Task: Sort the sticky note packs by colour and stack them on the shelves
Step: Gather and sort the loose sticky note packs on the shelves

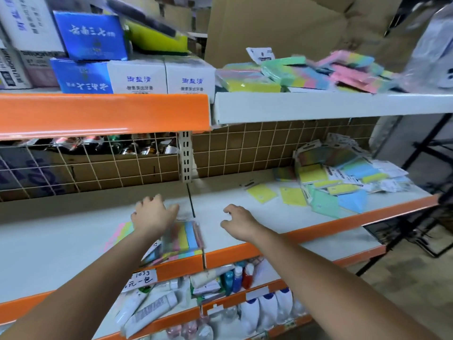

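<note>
Stockroom shelving, orange-edged middle shelf (282,241) | rainbow-striped sticky note packs (183,234) at frame centre, likely a started stack | left hand (153,214) resting on them, fingers relaxed | right hand (239,220) hovering, loosely curled, empty | unsorted heap of pastel packs (343,177) centre right

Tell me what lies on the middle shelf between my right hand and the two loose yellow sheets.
Nothing: in the head view, only bare pale shelf surface separates the right hand from the two loose yellow sheets.
</note>
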Motion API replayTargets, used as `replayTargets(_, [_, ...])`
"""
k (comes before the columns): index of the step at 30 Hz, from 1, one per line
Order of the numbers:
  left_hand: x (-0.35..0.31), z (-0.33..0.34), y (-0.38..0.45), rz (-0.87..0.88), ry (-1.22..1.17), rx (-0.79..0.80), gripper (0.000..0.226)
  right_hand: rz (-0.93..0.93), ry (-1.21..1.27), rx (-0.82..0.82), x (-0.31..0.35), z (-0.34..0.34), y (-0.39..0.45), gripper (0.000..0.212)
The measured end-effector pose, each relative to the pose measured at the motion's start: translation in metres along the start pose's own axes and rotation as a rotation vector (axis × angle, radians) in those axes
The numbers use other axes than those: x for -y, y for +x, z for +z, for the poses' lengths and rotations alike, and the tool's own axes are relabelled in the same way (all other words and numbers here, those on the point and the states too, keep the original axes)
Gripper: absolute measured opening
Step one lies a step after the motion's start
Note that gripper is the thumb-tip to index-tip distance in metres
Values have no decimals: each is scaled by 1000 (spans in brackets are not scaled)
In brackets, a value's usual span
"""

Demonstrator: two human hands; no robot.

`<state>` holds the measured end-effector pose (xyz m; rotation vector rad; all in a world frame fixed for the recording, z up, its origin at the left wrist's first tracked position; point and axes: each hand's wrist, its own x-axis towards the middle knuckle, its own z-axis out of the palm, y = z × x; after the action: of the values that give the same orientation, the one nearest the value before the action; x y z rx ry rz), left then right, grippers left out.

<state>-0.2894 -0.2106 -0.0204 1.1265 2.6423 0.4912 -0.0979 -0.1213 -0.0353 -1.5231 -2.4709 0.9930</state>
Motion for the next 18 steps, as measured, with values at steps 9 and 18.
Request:
replayTargets(9, [-131, 58, -2, 76, -347, 296, 63, 143, -56, -206, -98, -70, 19, 43])
replayTargets(18, [-271, 118, 20, 98, -479, 343, 32, 24, -238, -548, -196, -164, 34, 26])
